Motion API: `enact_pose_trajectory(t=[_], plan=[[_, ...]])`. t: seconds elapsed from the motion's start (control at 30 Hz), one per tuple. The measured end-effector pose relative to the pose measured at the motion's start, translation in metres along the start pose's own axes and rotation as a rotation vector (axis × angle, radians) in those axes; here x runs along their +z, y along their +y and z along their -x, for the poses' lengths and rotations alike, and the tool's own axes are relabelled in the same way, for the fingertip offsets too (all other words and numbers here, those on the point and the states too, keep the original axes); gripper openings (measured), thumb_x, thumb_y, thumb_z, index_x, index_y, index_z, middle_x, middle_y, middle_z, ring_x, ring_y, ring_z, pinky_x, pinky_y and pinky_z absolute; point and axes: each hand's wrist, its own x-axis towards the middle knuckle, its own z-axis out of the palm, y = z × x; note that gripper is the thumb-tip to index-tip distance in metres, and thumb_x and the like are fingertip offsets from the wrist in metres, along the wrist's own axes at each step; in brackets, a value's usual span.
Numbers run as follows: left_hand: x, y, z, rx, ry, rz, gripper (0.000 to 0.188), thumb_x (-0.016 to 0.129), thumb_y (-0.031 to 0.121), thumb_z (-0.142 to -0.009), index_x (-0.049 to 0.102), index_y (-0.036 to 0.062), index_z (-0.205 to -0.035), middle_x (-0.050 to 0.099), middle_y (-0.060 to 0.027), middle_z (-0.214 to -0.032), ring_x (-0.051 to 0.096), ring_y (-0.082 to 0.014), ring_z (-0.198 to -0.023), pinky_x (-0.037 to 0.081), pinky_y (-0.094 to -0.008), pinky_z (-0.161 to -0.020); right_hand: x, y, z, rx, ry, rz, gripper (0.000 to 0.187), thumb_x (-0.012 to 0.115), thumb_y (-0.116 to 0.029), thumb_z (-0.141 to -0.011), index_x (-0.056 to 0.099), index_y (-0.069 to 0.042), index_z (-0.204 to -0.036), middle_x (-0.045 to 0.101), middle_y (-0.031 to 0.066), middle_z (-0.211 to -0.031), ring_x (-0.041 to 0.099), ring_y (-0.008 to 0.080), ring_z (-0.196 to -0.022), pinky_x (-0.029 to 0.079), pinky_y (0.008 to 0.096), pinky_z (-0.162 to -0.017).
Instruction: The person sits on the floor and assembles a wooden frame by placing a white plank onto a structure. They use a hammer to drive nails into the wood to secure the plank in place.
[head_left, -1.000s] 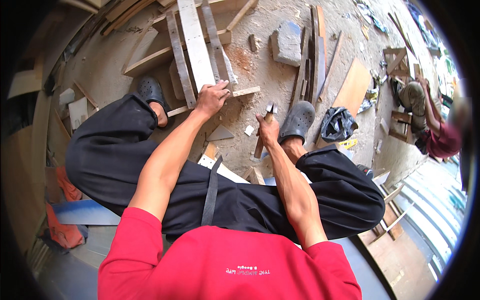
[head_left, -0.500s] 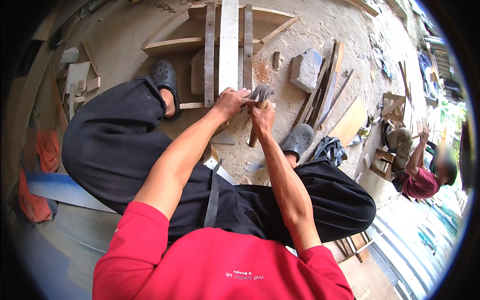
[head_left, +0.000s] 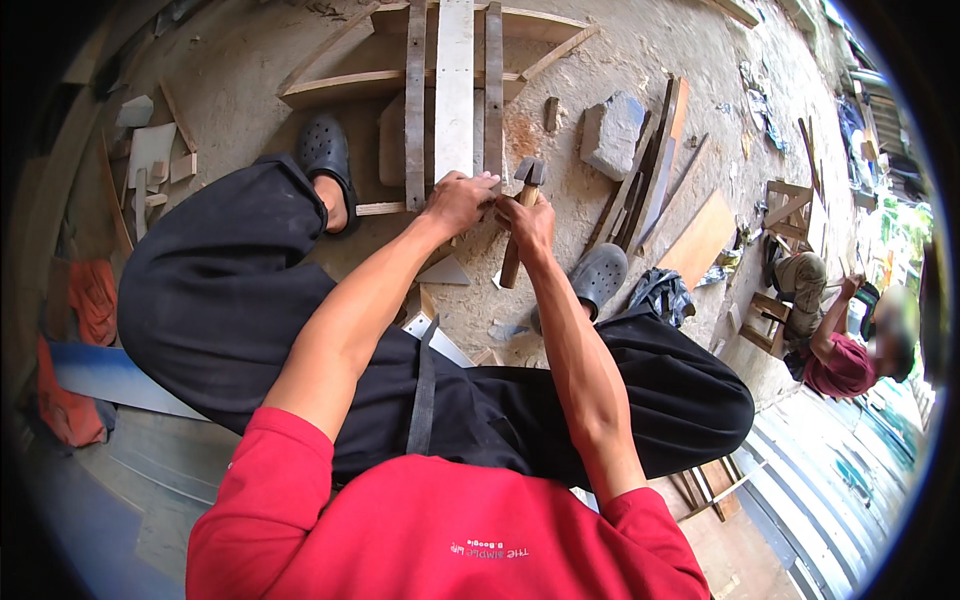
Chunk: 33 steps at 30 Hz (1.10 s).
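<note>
My right hand point(head_left: 528, 222) is closed round the handle of a hammer point(head_left: 511, 262), its metal head pointing away from me above the fist. Just to its left, my left hand point(head_left: 458, 204) lies at the near end of a white plank point(head_left: 455, 100), fingers bent and pressed together toward my right hand's fingertips. What those fingers pinch, if anything, is too small to make out. The plank runs away from me between two weathered wooden slats point(head_left: 414, 120), on top of wooden crosspieces point(head_left: 350, 88).
A concrete block point(head_left: 612, 135) and a stack of timber strips point(head_left: 660, 165) lie right of the frame. Beyond them is a plywood sheet point(head_left: 698, 240) by a black plastic bag point(head_left: 661, 296). Offcuts point(head_left: 152, 150) lie at left. Another person point(head_left: 840, 350) sits at far right.
The hammer has tilted in my right hand, its head now showing higher and clear of the fist. My left hand has stayed nearly in place at the plank's end.
</note>
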Motion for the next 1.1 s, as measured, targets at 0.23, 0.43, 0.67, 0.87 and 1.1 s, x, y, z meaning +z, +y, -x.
enact_pose_trajectory(t=[0.23, 0.43, 0.67, 0.87, 1.1], plan=[[-0.013, -0.004, 0.002, 0.022, 0.025, 0.103, 0.052, 0.074, 0.016, -0.070, 0.061, 0.0054, -0.120, 0.063, -0.0138, -0.126, 0.057, -0.0271, -0.122, 0.046, -0.0402, -0.099, -0.003, -0.006, 0.007, 0.034, -0.100, -0.233, 0.023, 0.073, -0.006, -0.083, 0.057, 0.001, -0.097, 0.068, 0.0107, -0.090, 0.069, 0.0194, -0.079, 0.060, 0.0316, -0.067], [-0.013, 0.005, -0.001, 0.027, 0.045, 0.100, 0.047, 0.073, 0.014, -0.070, 0.062, 0.0039, -0.115, 0.063, -0.0145, -0.126, 0.057, -0.0291, -0.121, 0.047, -0.0402, -0.099, -0.005, 0.021, -0.007, -0.038, -0.133, -0.308, 0.023, 0.073, -0.007, -0.082, 0.059, 0.001, -0.099, 0.068, 0.0098, -0.086, 0.067, 0.0161, -0.073, 0.056, 0.0299, -0.066], [-0.006, 0.005, -0.001, -0.095, 0.086, 0.225, 0.021, 0.072, 0.009, -0.072, 0.067, 0.0026, -0.091, 0.064, -0.0146, -0.125, 0.058, -0.0297, -0.121, 0.048, -0.0409, -0.099, -0.012, 0.022, -0.011, -0.053, -0.100, -0.223, 0.020, 0.074, -0.008, -0.082, 0.060, 0.000, -0.095, 0.068, 0.0081, -0.085, 0.064, 0.0136, -0.071, 0.053, 0.0278, -0.066], [-0.006, 0.006, -0.002, -0.045, 0.094, 0.191, 0.019, 0.073, 0.010, -0.072, 0.068, 0.0046, -0.089, 0.065, -0.0129, -0.124, 0.059, -0.0294, -0.121, 0.048, -0.0410, -0.098, -0.012, 0.023, -0.009, -0.042, -0.108, -0.284, 0.022, 0.075, -0.008, -0.082, 0.060, 0.000, -0.096, 0.068, 0.0086, -0.089, 0.066, 0.0149, -0.075, 0.056, 0.0289, -0.068], [0.000, 0.010, -0.001, -0.092, 0.129, 0.189, 0.017, 0.073, 0.014, -0.077, 0.072, 0.0079, -0.093, 0.069, -0.0068, -0.117, 0.060, -0.0252, -0.118, 0.045, -0.0398, -0.097, -0.010, 0.015, -0.003, -0.018, -0.171, -0.302, 0.024, 0.075, -0.008, -0.084, 0.059, 0.001, -0.098, 0.068, 0.0098, -0.092, 0.068, 0.0179, -0.080, 0.061, 0.0307, -0.071]])
